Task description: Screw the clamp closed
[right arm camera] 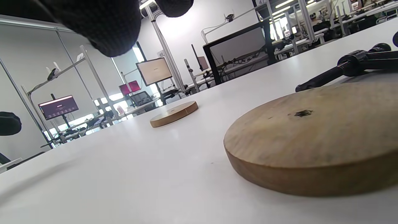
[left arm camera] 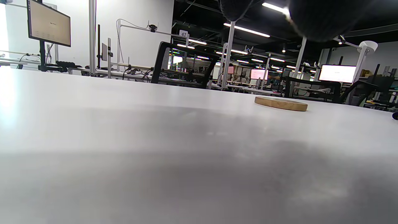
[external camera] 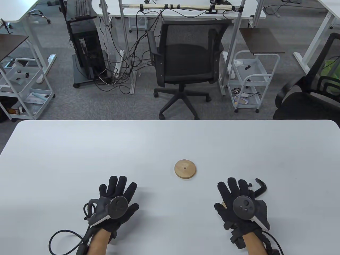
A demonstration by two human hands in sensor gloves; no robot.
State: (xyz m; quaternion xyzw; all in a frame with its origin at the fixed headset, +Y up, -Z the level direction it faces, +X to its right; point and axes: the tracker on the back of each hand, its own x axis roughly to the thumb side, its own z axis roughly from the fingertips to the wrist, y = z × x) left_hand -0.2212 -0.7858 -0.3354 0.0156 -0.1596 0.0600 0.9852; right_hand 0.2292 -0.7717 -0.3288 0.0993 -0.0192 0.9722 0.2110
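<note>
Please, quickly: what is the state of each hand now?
Left hand: open, fingers spread, holds nothing.
Right hand: open, spread above a wooden disc and the black clamp; grips nothing.

Table view: right hand (external camera: 240, 205) covers most of the clamp (external camera: 260, 186); only a black hooked end sticks out past the fingers. Screw, handle, jaw gap hidden. A sliver of a second wooden disc (external camera: 223, 204) peeks out at the hand's left side, rest is under the palm. Can't tell whether the hand touches clamp or disc.

Right wrist view: that disc (right arm camera: 311, 137) is cut off by the right edge. Clamp (right arm camera: 351, 67) also runs off the right edge, only a black bar and knob visible.

Left wrist view: fingers (left arm camera: 323, 18) blurred, cropped at the top. Dark blob at the far right edge (left arm camera: 395, 115), too small to identify.
</note>
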